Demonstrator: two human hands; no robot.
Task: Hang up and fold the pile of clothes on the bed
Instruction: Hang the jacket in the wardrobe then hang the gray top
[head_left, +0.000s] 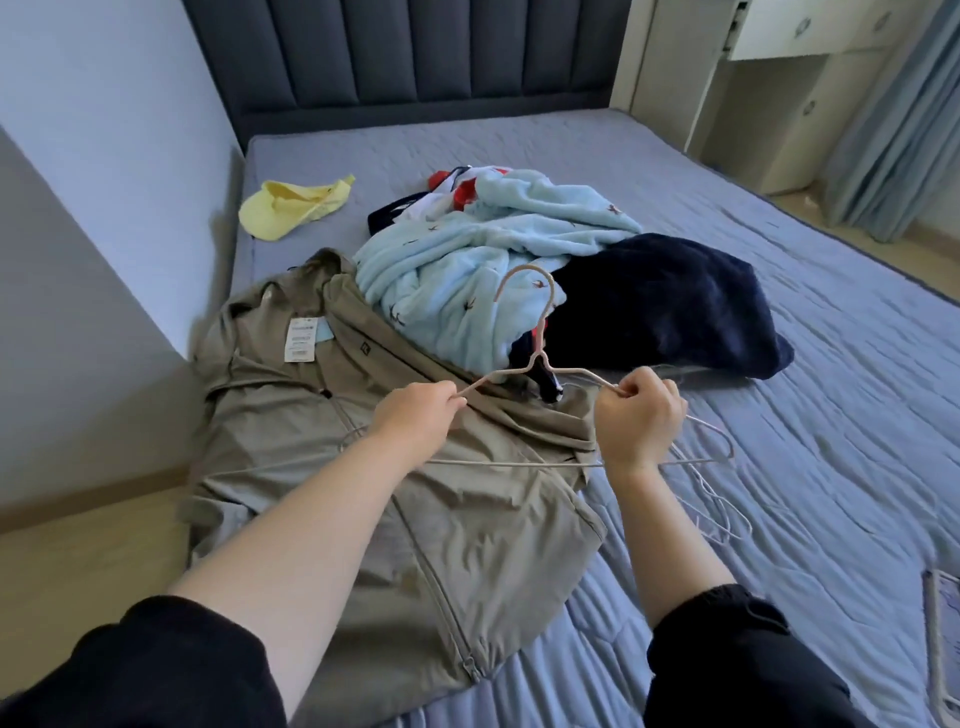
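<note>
Bed (841, 364), jacket (311, 431) spread; left hand (415, 418), right hand (641, 418) pinch hanger (540, 332); wrists hide bar ends

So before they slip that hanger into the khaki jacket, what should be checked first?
1. Grip on the hanger: the left hand and right hand each pinch one arm. Ok.
2. Khaki jacket spread on the bed: mostly flat, some creases. Ok.
3. Zip open at the neck: cannot tell.
4. Paper tag out of the way: it lies by the collar. Not ok.
5. Light blue fleece off the jacket: it overlaps one shoulder. Not ok.
6. Spare hangers untangled from the held one: cannot tell.
</note>
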